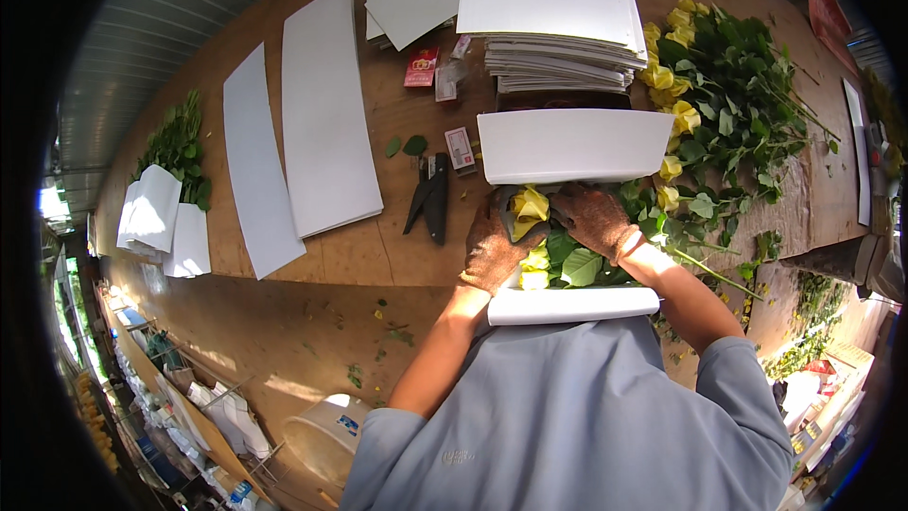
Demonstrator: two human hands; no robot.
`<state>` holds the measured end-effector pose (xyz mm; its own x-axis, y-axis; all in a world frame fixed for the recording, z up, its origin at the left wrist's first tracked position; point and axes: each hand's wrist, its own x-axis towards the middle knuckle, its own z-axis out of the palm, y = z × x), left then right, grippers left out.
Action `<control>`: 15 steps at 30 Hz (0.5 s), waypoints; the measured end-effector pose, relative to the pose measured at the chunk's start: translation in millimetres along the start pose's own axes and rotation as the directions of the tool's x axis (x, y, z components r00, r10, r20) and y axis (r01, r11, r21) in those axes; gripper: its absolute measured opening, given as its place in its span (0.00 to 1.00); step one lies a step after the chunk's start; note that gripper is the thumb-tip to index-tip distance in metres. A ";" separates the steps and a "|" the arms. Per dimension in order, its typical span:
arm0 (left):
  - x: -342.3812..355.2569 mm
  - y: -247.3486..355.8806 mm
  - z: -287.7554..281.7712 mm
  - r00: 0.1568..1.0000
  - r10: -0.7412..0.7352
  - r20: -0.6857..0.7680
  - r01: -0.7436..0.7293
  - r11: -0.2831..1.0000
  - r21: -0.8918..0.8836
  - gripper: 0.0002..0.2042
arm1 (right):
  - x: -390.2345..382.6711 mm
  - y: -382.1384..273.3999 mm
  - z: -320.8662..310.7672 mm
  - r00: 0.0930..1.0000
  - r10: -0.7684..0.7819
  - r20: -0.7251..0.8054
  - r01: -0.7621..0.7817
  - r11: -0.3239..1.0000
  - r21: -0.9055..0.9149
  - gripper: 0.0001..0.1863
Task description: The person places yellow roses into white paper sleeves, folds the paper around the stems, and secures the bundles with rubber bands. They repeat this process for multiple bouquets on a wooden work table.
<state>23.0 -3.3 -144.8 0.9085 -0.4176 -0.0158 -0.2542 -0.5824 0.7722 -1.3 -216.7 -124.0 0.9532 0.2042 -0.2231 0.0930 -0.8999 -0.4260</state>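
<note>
Through the head view I see the gloved left hand (492, 244) closed round yellow roses (529, 206), between a white sheet (575, 147) and a white paper edge (574, 307) nearest the body; the right hand (594, 218) is just beside them, and I cannot tell what it grips. A black stapler (433, 201) lies to their left on the bench (359, 263); a rose heap (733, 123) lies right.

Smooth ppr sheet (575, 147), wd tbl (359, 260)

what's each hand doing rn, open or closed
Left hand: gloved, closed around a yellow rose.
Right hand: gloved, fingers bent beside that rose; whether it grips anything cannot be told.
</note>
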 end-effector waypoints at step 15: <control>8.5 11.9 -19.8 0.955 0.074 0.288 -0.153 0.952 0.265 0.32 | -14.6 1.3 1.8 0.989 -0.138 -0.058 0.138 0.990 -0.002 0.15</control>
<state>34.3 0.0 -123.2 0.7529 -0.6427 -0.1415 -0.4691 -0.6750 0.5694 -15.6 -220.1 -122.8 0.9463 0.3035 -0.1112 0.2241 -0.8639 -0.4510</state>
